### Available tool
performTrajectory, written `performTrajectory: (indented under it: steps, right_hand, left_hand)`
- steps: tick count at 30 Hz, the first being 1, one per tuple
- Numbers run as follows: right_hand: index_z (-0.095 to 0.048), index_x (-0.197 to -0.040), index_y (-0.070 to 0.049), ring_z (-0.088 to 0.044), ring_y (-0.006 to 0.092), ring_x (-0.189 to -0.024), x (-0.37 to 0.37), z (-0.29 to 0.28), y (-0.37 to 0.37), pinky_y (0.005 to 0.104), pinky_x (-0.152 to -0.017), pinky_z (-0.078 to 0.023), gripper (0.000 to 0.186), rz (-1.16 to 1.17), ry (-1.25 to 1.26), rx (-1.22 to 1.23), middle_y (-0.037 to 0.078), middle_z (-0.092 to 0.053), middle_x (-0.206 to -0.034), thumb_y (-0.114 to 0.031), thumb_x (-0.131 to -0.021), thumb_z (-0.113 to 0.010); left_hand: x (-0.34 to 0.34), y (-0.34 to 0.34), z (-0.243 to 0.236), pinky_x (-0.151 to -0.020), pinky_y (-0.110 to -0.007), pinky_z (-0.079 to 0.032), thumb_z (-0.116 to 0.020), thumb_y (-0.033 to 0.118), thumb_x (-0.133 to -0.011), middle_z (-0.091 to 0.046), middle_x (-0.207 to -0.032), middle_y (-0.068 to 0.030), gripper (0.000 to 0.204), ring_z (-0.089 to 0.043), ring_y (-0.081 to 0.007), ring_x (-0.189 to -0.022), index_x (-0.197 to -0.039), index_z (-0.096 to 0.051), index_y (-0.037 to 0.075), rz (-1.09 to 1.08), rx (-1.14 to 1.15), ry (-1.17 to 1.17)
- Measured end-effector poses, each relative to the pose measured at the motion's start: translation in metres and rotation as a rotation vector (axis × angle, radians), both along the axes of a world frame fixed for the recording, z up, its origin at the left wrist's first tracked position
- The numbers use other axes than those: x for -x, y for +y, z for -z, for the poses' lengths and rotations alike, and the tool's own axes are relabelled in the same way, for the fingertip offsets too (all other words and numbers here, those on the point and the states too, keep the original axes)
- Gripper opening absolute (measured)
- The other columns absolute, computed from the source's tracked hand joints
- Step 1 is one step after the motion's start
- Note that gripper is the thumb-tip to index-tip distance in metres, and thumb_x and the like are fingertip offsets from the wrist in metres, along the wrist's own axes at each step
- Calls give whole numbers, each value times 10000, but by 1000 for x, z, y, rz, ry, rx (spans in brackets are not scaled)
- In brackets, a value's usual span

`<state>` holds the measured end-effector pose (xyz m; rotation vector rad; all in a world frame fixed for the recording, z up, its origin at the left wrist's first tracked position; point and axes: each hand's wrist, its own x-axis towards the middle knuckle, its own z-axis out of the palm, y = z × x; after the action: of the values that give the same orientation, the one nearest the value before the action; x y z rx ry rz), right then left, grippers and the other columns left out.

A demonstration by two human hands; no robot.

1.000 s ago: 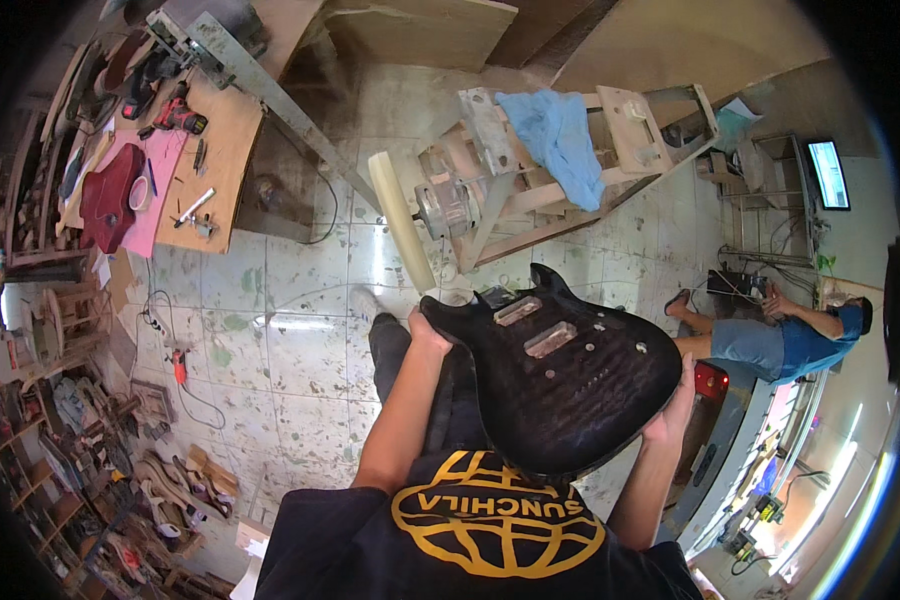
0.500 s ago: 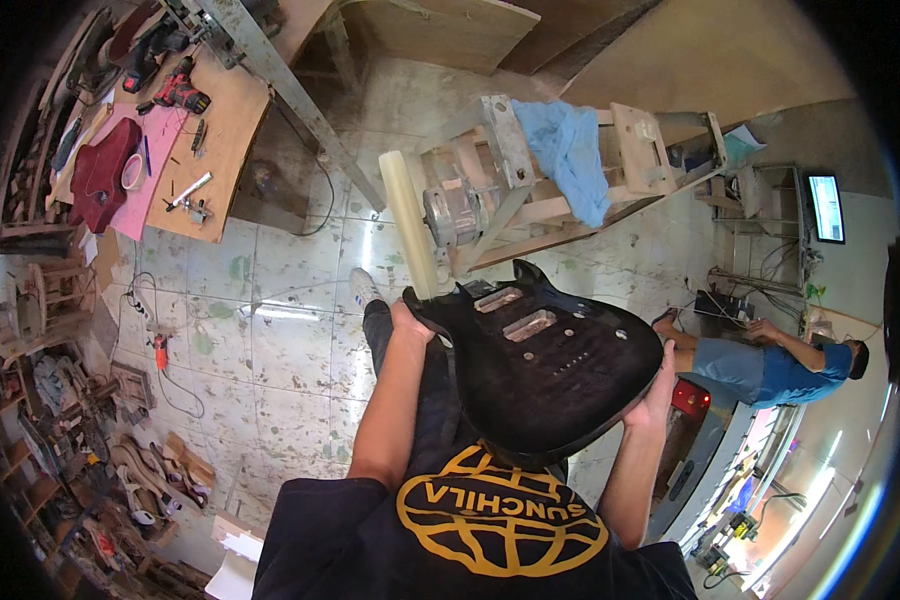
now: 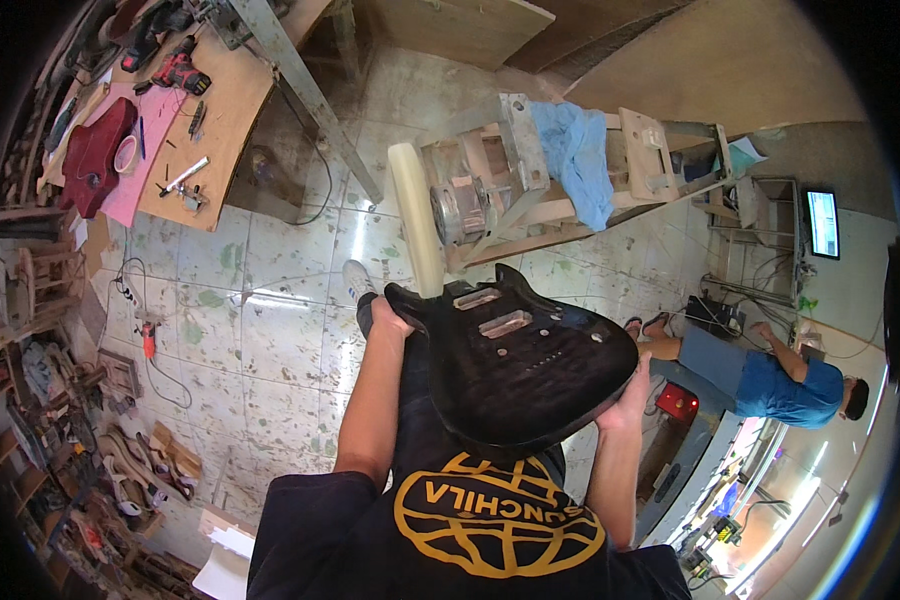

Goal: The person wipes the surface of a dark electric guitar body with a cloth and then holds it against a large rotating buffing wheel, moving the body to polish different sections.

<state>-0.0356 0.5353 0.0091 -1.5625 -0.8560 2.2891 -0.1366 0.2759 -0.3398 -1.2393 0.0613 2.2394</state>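
A dark, black-stained electric guitar body (image 3: 540, 375) with two pickup cavities and several drilled holes is held face up before my torso. My left hand (image 3: 390, 316) grips its horn on the left, fingers partly hidden beneath the wood. At the lower right edge, my right hand (image 3: 625, 398) supports the rounded end, with most fingers out of sight underneath. Just beyond the neck end stands a pale buffing wheel (image 3: 415, 215), mounted on a motor (image 3: 462, 210). The wheel's near end comes right up to the body's edge; whether they touch I cannot tell.
A wooden frame (image 3: 530, 230) with a blue cloth (image 3: 577, 160) carries the motor. A workbench (image 3: 220, 150) at far left holds a red guitar body (image 3: 100, 160) and a drill (image 3: 182, 70). At right a co-worker (image 3: 785, 380) bends forward. A corded tool (image 3: 149, 340) lies left.
The guitar body and both hands have shifted a little left relative to the wheel. My view has moved slightly. The co-worker's arm and posture differ a little.
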Motion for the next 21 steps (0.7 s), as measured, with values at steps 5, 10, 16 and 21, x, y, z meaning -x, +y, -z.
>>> performTrajectory:
  steps: [5,10,16,21]
  right_hand:
    - [-481,-1294,-58,-497,324,-1174,-3,5,-3,459,-1032,-363,594,37,-79,11,134,-521,-1302,-524,-973,-300]
    - [-472,-1290,-43,-489,326,-1179,-1,2,-14,460,-1031,-361,618,23,-74,57,145,-511,-1308,-542,-966,-308]
    - [-457,-1298,-41,-480,322,-1182,-1,2,-17,455,-1035,-353,640,5,-63,74,138,-506,-1311,-562,-960,-307]
    - [-469,-1308,-64,-493,324,-1175,-5,10,-5,456,-1033,-359,619,-23,-10,8,132,-515,-1313,-550,-964,-300]
  left_hand:
    - [6,-2,-28,-993,-576,-383,-224,397,-969,-505,-1236,-274,576,-503,-430,-1137,-1291,-434,-32,-3,-1,-27]
    - [11,-12,-59,-999,-569,-382,-226,355,-967,-513,-1240,-266,546,-522,-429,-1114,-1286,-444,-31,29,21,-49]
    - [16,-12,-81,-976,-568,-405,-215,333,-967,-534,-1202,-263,524,-537,-421,-1097,-1231,-483,-31,47,31,-19]
    - [5,-9,-16,-936,-563,-441,-211,305,-969,-561,-1144,-261,509,-565,-412,-1053,-1237,-480,-35,29,68,-80]
